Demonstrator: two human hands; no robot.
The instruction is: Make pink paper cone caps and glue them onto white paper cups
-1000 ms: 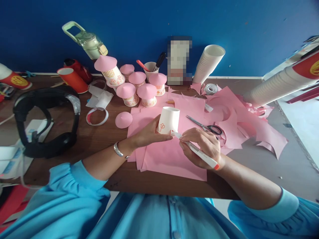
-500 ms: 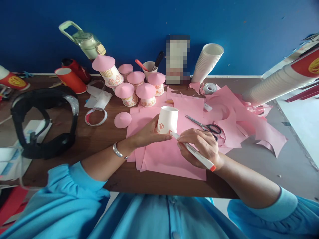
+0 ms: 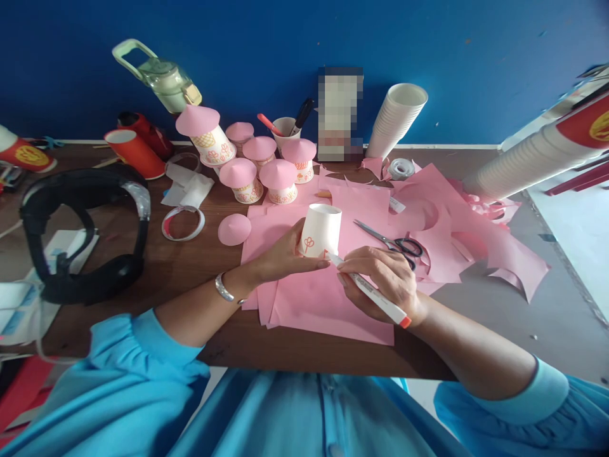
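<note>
A white paper cup [image 3: 322,225] is gripped in my left hand [image 3: 280,255], its narrower end downward in the view. Near its lower edge is an orange-red flower drawing, with a small mark to the right of it. My right hand [image 3: 385,279] is closed round a white marker pen [image 3: 375,297] with an orange end, and the pen's tip is at the cup beside the small mark. Beneath both hands lie pink paper sheets [image 3: 328,311]. A pair of scissors [image 3: 392,242] rests on the paper just beyond my right hand.
Several decorated cups with pink cone tops [image 3: 278,174] stand at the back left, near a loose pink cone [image 3: 235,229] and a tape roll [image 3: 183,223]. A cup stack [image 3: 397,120] stands behind. Pink scraps [image 3: 476,235] lie right; a black headset-like frame [image 3: 85,235] lies left.
The cup has shifted very slightly to the right in my left hand. The pen stays at the cup, and its small mark looks slightly different.
</note>
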